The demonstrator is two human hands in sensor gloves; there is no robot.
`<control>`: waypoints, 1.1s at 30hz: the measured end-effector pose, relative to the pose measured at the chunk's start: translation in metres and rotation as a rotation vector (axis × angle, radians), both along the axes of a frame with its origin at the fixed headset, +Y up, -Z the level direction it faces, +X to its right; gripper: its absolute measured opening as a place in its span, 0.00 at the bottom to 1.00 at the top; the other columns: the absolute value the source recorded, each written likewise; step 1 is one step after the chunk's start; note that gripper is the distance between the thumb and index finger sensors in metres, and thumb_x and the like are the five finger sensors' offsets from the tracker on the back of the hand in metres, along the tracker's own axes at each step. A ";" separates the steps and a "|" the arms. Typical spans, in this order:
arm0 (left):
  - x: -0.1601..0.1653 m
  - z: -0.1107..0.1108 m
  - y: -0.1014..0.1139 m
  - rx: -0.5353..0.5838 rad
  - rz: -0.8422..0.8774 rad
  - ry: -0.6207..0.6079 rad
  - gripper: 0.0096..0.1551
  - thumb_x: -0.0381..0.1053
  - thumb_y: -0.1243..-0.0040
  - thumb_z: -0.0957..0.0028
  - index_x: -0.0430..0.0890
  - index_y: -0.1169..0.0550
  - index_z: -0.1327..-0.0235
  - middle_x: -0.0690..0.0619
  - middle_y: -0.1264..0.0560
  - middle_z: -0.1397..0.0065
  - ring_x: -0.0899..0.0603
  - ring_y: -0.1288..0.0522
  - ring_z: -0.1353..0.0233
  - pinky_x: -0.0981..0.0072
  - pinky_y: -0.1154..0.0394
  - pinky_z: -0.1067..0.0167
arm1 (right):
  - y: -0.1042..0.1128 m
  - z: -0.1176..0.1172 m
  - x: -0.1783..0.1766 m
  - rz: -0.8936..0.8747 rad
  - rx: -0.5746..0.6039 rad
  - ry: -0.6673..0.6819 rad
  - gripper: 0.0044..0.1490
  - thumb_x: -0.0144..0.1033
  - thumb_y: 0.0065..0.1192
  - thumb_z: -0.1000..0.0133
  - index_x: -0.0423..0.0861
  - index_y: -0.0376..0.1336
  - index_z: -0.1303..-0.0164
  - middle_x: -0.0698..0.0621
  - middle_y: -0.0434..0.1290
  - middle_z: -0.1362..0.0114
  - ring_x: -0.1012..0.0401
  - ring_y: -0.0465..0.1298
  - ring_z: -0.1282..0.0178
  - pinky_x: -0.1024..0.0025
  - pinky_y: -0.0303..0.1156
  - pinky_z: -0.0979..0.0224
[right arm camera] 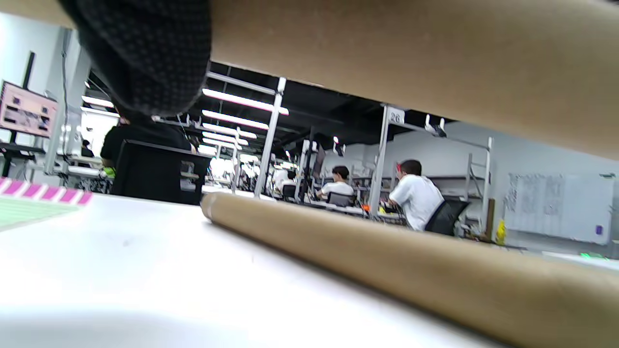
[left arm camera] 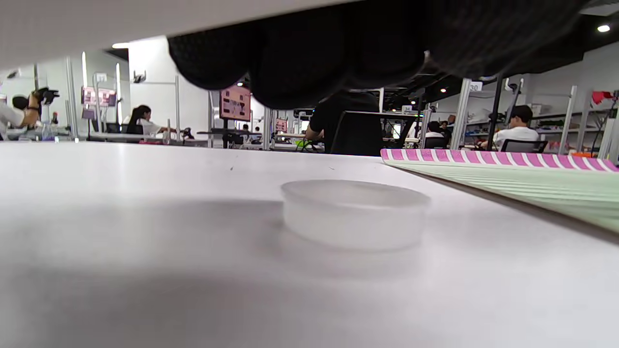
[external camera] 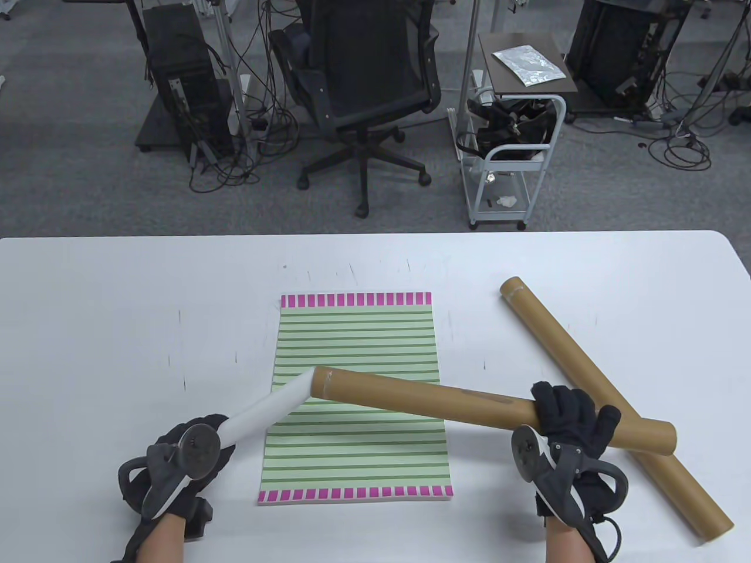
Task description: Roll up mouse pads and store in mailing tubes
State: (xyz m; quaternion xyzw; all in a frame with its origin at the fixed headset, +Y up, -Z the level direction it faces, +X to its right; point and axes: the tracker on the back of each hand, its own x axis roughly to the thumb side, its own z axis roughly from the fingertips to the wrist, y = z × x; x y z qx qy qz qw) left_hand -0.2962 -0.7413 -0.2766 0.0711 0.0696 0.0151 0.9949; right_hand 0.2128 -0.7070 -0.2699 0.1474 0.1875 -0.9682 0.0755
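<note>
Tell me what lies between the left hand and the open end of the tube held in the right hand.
In the table view, a rolled white mouse pad spans that stretch: the left hand grips one end, and the other end enters the mouth of the held tube, which the right hand grips.

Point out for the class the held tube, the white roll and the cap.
held tube (external camera: 422, 399), table view, mid-length of its brown wall.
white roll (external camera: 270, 411), table view, middle of the part outside the tube.
cap (left arm camera: 355, 212), left wrist view, its side wall.

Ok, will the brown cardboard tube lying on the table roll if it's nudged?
Probably: the brown cardboard tube is round and lies flat on the smooth white table. The held tube crossing above may check it. It likely stays stiff.
</note>
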 end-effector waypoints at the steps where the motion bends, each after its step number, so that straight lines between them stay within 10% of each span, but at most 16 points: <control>1: 0.001 0.000 0.001 0.006 -0.025 -0.005 0.24 0.68 0.35 0.62 0.69 0.27 0.52 0.69 0.20 0.49 0.59 0.20 0.46 0.68 0.22 0.36 | -0.003 -0.002 0.002 0.004 -0.017 -0.007 0.50 0.47 0.72 0.55 0.63 0.46 0.28 0.59 0.56 0.21 0.53 0.56 0.16 0.40 0.44 0.18; 12: 0.036 0.000 0.014 0.044 -0.203 -0.173 0.23 0.65 0.32 0.64 0.75 0.27 0.55 0.73 0.24 0.39 0.59 0.24 0.32 0.60 0.31 0.21 | -0.012 -0.008 -0.001 0.039 -0.081 0.043 0.49 0.44 0.73 0.55 0.66 0.46 0.30 0.61 0.55 0.19 0.54 0.52 0.13 0.42 0.44 0.16; 25: 0.072 0.013 0.024 0.122 -0.230 -0.271 0.27 0.68 0.32 0.68 0.68 0.24 0.53 0.68 0.18 0.49 0.59 0.17 0.49 0.66 0.21 0.37 | -0.017 -0.002 -0.041 0.206 -0.154 0.250 0.45 0.59 0.69 0.58 0.62 0.54 0.32 0.58 0.64 0.25 0.54 0.64 0.25 0.44 0.57 0.18; 33: 0.064 0.011 0.020 0.180 -0.268 -0.149 0.27 0.68 0.31 0.65 0.66 0.23 0.51 0.65 0.18 0.45 0.56 0.18 0.42 0.61 0.24 0.32 | -0.025 0.000 -0.055 0.166 -0.193 0.366 0.41 0.58 0.70 0.57 0.61 0.56 0.35 0.57 0.66 0.29 0.55 0.67 0.28 0.46 0.57 0.17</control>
